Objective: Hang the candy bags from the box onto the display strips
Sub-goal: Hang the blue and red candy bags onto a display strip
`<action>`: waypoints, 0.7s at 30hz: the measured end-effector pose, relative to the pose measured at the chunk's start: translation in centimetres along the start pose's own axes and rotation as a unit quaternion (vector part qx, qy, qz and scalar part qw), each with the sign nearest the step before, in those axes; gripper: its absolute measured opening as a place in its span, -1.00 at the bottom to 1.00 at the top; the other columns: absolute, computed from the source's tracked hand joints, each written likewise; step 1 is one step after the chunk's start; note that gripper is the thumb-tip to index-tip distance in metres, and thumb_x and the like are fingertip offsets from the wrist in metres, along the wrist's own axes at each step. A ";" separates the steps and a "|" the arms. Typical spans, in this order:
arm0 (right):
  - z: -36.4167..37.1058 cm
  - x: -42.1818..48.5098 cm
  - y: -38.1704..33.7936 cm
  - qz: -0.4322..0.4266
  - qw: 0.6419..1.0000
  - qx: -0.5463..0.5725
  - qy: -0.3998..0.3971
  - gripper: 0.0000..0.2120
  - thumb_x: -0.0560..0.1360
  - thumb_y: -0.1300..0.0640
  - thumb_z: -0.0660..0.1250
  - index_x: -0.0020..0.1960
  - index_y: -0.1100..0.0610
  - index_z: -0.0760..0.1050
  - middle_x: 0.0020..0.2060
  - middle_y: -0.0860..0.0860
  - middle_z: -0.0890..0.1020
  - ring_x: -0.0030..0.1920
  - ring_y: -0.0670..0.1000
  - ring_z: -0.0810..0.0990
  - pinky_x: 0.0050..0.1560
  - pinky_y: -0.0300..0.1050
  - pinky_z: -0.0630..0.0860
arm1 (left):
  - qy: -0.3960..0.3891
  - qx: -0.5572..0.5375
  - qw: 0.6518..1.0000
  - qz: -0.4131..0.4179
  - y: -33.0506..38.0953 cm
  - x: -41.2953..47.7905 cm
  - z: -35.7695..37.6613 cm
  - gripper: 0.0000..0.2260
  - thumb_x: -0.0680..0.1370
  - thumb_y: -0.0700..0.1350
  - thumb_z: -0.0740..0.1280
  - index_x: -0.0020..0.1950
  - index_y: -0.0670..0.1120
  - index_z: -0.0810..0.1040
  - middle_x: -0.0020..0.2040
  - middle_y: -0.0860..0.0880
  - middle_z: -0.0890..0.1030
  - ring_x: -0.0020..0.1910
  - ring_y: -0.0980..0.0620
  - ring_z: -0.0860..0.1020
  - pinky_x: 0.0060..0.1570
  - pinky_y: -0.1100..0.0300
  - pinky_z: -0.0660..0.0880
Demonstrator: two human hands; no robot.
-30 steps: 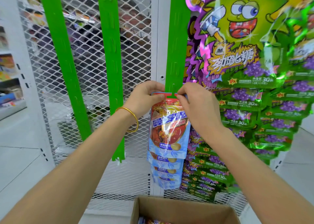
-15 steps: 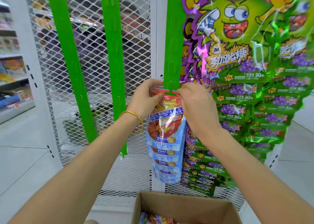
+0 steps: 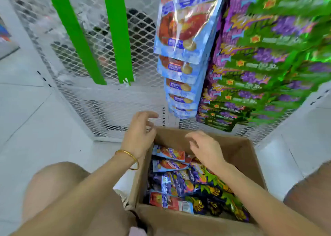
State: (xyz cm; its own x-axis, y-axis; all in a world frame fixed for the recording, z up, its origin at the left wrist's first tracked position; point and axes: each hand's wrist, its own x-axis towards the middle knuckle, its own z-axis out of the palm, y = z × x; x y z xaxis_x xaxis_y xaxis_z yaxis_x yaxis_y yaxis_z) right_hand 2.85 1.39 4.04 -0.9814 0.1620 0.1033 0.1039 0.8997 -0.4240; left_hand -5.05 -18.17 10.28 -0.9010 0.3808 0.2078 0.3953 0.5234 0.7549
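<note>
The left hand [image 3: 138, 139], with one gold bangle [image 3: 125, 152] at the wrist, reaches in from 7 o'clock and sits palm down at the 10 o'clock corner of one open cardboard box [image 3: 188, 221]. Contact with the rim cannot be determined. The right hand [image 3: 206, 151] reaches in from 5 o'clock and hovers palm down above the loose candy bags [image 3: 179, 184] inside the box. The hands are apart, fingers loosely spread, gripping nothing. Farther out, at 11 o'clock, two green display strips [image 3: 77, 39] hang against a white mesh panel [image 3: 107, 103]. At 12 o'clock, one column of at least five blue candy bags [image 3: 180, 44] hangs overlapped. At 2 o'clock hang green-and-purple bags [image 3: 268, 60], too blurred to count.
</note>
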 end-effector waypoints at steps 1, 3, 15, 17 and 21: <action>2.6 -0.1 1.6 0.039 0.997 0.006 -0.061 -0.72 0.53 0.17 0.22 0.22 0.04 0.50 0.15 -0.02 0.55 0.13 0.04 0.55 0.04 -0.10 0.46 | -0.037 0.024 0.999 -0.008 -0.7 0.2 0.4 -0.71 0.44 -0.33 0.28 0.07 -0.02 0.51 0.05 0.00 0.45 -0.08 -0.03 0.56 0.04 0.07 0.50; 7.1 -0.3 3.7 0.083 0.985 0.015 -0.148 -0.72 0.53 0.15 0.25 0.23 0.09 0.48 0.14 0.06 0.54 0.12 0.09 0.55 0.07 -0.05 0.47 | -0.082 0.056 0.995 -0.019 -1.3 1.2 0.8 -0.74 0.42 -0.31 0.29 0.05 -0.06 0.55 0.04 -0.06 0.51 -0.11 -0.06 0.57 0.04 0.06 0.50; 18.3 4.2 5.3 0.138 0.940 -0.143 -0.277 -0.62 0.56 0.08 0.22 0.33 0.18 0.29 0.21 0.15 0.42 0.17 0.21 0.45 0.07 0.06 0.47 | -0.165 0.132 0.975 -0.070 -2.6 3.8 1.0 -0.83 0.49 -0.21 0.26 0.06 -0.09 0.53 0.08 -0.08 0.57 0.03 -0.10 0.53 0.05 0.09 0.45; 18.0 4.1 5.2 0.112 0.948 -0.182 -0.236 -0.74 0.57 0.17 0.19 0.24 0.15 0.42 0.12 0.11 0.51 0.13 0.17 0.49 -0.03 -0.01 0.48 | -0.170 0.128 0.974 -0.078 -2.7 4.1 1.2 -0.83 0.49 -0.22 0.26 0.05 -0.10 0.53 0.07 -0.10 0.57 0.02 -0.12 0.53 0.05 0.08 0.46; 14.7 4.3 4.4 0.031 0.973 -0.184 -0.136 -0.86 0.55 0.18 0.20 0.00 0.12 0.54 -0.06 0.05 0.61 0.02 0.11 0.52 -0.12 -0.05 0.45 | -0.193 0.132 0.970 -0.072 -2.8 4.2 1.7 -0.83 0.48 -0.22 0.26 0.06 -0.12 0.53 0.05 -0.13 0.57 0.00 -0.13 0.52 0.06 0.05 0.46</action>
State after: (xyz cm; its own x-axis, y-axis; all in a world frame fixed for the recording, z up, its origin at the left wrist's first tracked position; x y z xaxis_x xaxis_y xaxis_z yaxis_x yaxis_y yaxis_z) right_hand -3.34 0.11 -10.66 -0.9727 0.1523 -0.1752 0.1658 0.9840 -0.0656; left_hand -9.62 -16.72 7.93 -0.8370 0.5186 -0.1744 0.3472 0.7499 0.5631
